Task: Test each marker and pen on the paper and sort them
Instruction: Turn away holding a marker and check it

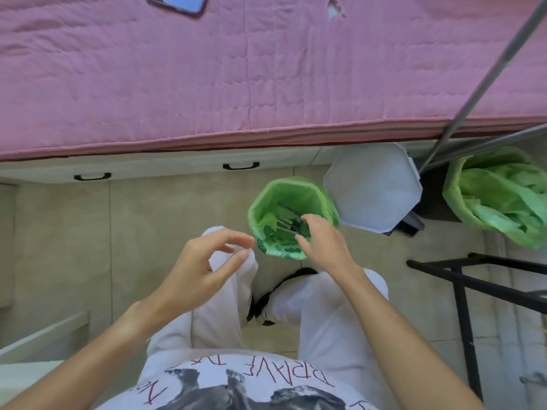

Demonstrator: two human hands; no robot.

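A small bin (291, 217) stands on the floor (177, 208) just beyond the fingertips of both hands, pens (284, 223) lying inside it. The right hand (322, 244) reaches over its near rim; the left hand (204, 261) is just left of it. A lid (373, 187) lies right of the bin, a second bin (497, 196) farther right, and a mattress (236, 69) lies beyond.

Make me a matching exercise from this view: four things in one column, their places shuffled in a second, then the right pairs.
Things:
1. right hand
2. left hand
3. white lid
4. phone

Places:
A. lying on the pink bed cover, cut by the top edge
B. on the floor, just right of the small green-lined bin
C. open and empty, above the left knee
D. over the rim of the small green-lined bin, where pens lie

Pairs: 1-D, 2-C, 3-B, 4-A
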